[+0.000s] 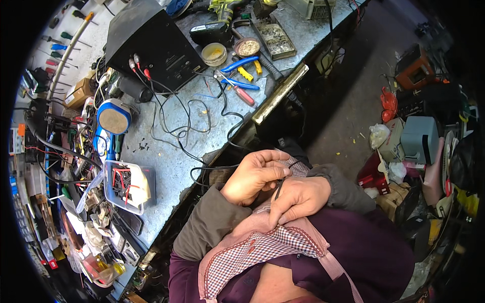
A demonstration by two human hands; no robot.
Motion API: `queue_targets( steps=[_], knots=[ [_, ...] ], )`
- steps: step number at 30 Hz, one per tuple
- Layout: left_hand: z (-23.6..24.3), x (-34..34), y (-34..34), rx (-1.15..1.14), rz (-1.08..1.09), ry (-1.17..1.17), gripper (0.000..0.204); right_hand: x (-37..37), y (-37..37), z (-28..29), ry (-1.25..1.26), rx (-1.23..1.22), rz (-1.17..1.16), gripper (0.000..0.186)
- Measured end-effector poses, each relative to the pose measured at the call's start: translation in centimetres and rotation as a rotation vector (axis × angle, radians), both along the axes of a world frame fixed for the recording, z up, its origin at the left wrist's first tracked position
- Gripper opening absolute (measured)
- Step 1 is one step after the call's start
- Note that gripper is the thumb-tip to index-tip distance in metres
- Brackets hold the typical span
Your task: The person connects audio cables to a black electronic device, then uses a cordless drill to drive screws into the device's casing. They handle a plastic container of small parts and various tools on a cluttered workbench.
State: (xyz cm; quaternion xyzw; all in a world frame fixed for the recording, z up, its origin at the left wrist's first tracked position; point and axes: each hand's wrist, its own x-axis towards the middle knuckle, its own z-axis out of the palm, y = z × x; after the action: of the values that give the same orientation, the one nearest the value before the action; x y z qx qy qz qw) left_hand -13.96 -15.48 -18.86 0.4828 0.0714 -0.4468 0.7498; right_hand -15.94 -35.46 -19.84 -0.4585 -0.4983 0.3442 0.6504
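Note:
Over my lap, in front of the checked apron (283, 247), both hands are closed on a thin black cable (278, 190). My left hand (255, 177) pinches it between thumb and fingers near the top. Lower down and to the right, my right hand (302, 197) grips it with thumb and forefinger, and the cable's end there is hidden by the fingers. Black wires trail from the left hand back over the bench edge. On the bench they lie in loose loops near a black box (156, 48), which has red and white plugs (141, 68) in its side.
Blue-handled pliers (240, 83) and a red-handled screwdriver (242, 95) lie on the metal bench (172, 156). Behind them are a round tub (214, 54), a tray (276, 40) and a cordless drill (221, 12). A plastic box (130, 186) holds wires. Boxes and clutter fill the right floor.

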Motion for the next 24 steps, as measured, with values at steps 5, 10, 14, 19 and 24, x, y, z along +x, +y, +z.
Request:
queue_targets(
  steps=[5,10,14,19,24],
  knots=[
    [1.9,-0.3,1.6,0.019,0.084,-0.199,0.046,-0.7,-1.4,-7.0,0.68,0.006,-0.055,0.025],
    [2.2,-1.7,2.6,0.353,-0.188,-0.674,0.034,1.2,-2.0,-7.3,1.196,0.375,-0.614,0.061],
    [-0.6,-2.3,2.1,0.629,-0.315,-1.216,0.038,3.7,-2.7,-6.9,1.3,0.284,-0.861,0.051],
    [0.0,-2.6,2.4,0.883,-0.543,-1.34,0.029,3.4,-2.0,-6.5,1.153,0.067,-0.972,0.047],
    [3.9,-3.1,3.8,0.727,-0.259,-1.512,0.033,4.5,-1.7,-11.3,0.461,-0.359,-1.277,0.035]
  ],
)
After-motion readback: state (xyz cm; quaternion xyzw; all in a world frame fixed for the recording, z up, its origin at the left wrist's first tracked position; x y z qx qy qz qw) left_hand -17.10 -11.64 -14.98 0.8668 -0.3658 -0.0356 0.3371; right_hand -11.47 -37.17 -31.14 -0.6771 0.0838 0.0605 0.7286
